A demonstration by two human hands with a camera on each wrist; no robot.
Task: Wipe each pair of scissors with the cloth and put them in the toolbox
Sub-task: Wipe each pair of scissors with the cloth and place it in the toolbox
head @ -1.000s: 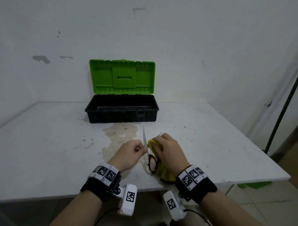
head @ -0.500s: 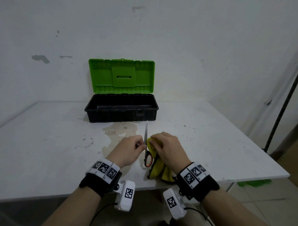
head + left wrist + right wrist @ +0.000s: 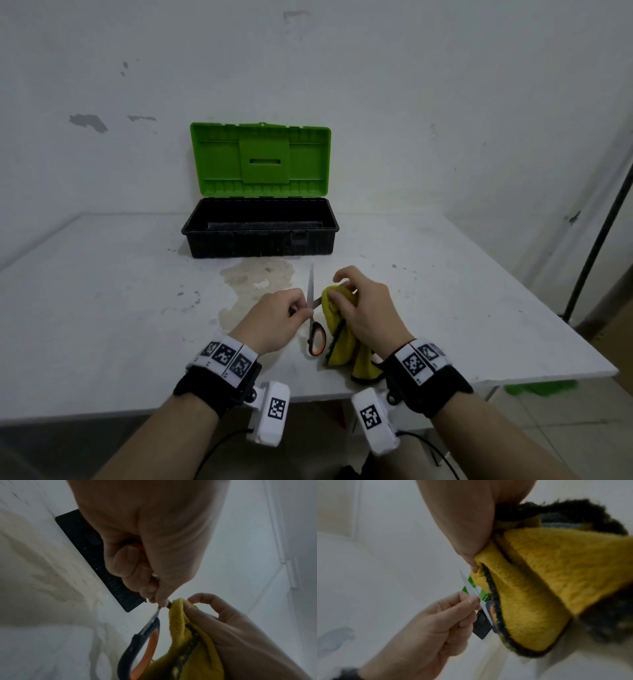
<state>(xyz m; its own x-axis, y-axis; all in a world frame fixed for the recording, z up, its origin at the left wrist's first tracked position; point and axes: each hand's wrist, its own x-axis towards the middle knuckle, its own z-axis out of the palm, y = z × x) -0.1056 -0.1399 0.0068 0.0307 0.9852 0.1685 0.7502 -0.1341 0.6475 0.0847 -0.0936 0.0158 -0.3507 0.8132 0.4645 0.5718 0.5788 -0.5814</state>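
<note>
Left hand [image 3: 274,317]: I pinch the scissors [image 3: 312,320] near the pivot, above the table; I should hold them steady, fingers off the edge.
Right hand [image 3: 364,308]: I grip the cloth [image 3: 337,337] around the other blade; I should wipe tipward.
Toolbox [image 3: 260,236]: open behind, ready.

Head view looks down and forward over table [image 3: 102,325]; both wrist views close up, sharing scissors [image 3: 147,635] and cloth [image 3: 547,588]
</note>
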